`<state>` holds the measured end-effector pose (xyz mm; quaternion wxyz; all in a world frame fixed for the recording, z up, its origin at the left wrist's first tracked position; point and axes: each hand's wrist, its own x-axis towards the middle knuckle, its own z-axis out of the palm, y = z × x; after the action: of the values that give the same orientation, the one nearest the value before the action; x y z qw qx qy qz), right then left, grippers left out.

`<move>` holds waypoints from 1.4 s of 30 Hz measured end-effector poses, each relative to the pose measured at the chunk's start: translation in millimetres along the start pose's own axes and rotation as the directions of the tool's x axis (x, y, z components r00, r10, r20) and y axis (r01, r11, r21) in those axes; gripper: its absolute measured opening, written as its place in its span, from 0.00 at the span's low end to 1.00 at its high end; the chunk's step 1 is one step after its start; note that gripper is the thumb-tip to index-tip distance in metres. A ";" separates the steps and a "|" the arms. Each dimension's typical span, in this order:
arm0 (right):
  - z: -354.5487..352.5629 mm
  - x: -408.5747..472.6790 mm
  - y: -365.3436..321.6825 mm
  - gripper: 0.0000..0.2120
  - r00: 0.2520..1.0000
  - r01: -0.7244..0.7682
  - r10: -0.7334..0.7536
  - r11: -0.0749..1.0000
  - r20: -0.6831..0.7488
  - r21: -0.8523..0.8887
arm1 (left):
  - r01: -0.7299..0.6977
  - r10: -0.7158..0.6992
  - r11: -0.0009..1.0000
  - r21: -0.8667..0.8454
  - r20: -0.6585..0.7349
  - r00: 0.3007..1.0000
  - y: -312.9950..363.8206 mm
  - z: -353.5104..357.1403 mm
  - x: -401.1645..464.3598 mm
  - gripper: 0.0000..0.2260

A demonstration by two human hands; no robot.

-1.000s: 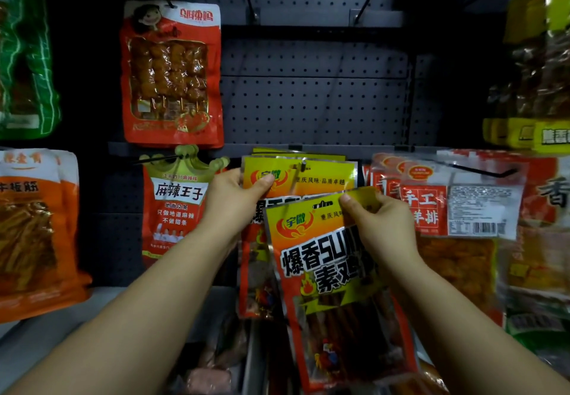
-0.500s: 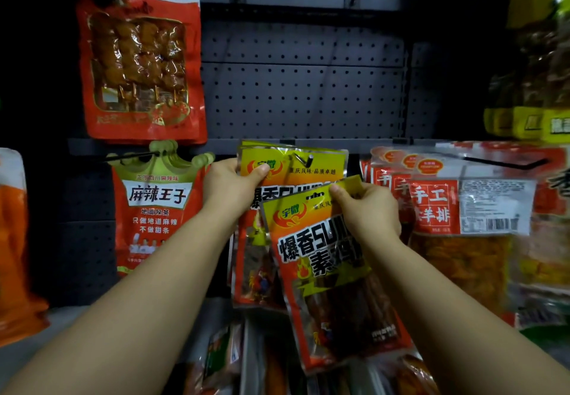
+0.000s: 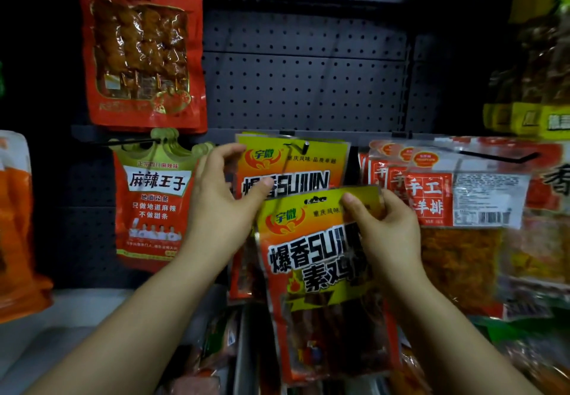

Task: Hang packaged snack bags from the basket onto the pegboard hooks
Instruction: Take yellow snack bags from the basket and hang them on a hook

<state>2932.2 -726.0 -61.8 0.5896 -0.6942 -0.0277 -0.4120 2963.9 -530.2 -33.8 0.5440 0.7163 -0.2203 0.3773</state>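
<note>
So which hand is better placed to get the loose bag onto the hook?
Probably the right hand: it pinches the loose bag by its top edge, just below the hook. The left hand rests on the hung bags.

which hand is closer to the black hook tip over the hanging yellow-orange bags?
Left hand, just lower-left of the black hook tip. Right hand sits lower, pinching the loose yellow-orange snack bag.

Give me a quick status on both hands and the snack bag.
Right hand pinches loose snack bag by its top. Left hand at the hung bags, grip unclear. Bag not yet on hook; hung bags crowd it.
</note>
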 end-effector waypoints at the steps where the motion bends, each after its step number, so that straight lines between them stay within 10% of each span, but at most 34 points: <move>1: -1.1 -4.1 -5.3 0.03 1.000 0.011 -0.012 0.999 0.021 0.045 | 0.043 -0.040 0.998 -0.050 0.062 0.997 5.4 -1.0 -6.5 0.21; 6: -4.5 -21.0 -35.0 0.08 0.990 0.097 -0.113 0.979 0.082 0.179 | 0.321 -0.257 0.878 -0.356 0.216 0.942 21.0 -6.7 -23.2 0.13; 10: -9.8 -25.6 -55.1 0.09 0.967 0.188 -0.219 0.959 0.133 0.213 | 0.243 -0.179 0.845 -0.477 0.177 0.968 34.9 -15.6 -27.1 0.12; 42: 21.4 22.4 -12.9 0.16 0.999 -0.013 0.015 0.999 0.044 -0.040 | 0.257 -0.247 0.928 -0.270 0.070 0.966 -35.5 2.3 22.4 0.06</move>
<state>2951.7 -714.1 -37.2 0.5780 -0.7147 -0.0276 -0.3929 3004.2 -519.2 -38.4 0.6790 0.6618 -0.1864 0.2573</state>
